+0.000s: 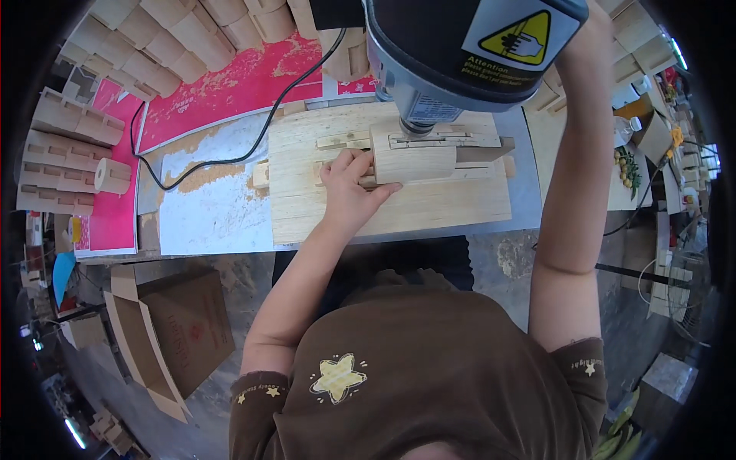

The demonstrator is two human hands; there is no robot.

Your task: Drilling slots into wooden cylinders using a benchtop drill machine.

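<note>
Left hand [354, 188] half-closed, thumb along the lower edge, gripping the left end of block [414, 159] on board [307, 215], upper centre, seemingly steadying it beneath drill [445, 54]; right hand [592, 38], upper right, blurred, partly hidden, grip untellable.

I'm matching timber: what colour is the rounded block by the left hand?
Pale beige; the block shows in the head view.

Drill head [448, 65] bars space above wooden block [418, 161]; near board edge [452, 213] free.
</note>
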